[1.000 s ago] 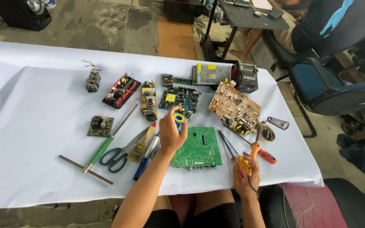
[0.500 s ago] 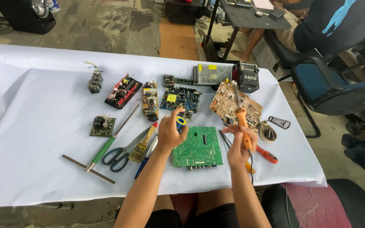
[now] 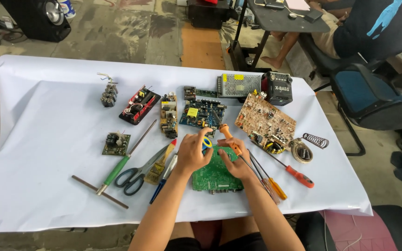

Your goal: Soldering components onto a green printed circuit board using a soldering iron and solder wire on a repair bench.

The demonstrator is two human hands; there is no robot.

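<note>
Iron (image 3: 225, 134) sits light and stiff in my right hand (image 3: 236, 160), fingers clamped on its orange handle, above the green board (image 3: 215, 175). My left hand (image 3: 193, 152) pinches a small blue-yellow thing (image 3: 206, 142).

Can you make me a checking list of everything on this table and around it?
Surface: table under a white sheet.
Job's things: green circuit board under both hands; orange-handled soldering iron; small blue-and-yellow roll.
Clutter: scissors, screwdrivers, other circuit boards, small black radio.
Hands: left hand holds the roll; right hand holds the iron.
Cables: a thin dark cord runs from the iron.
Surroundings: a seated person, blue chair, speaker.
</note>
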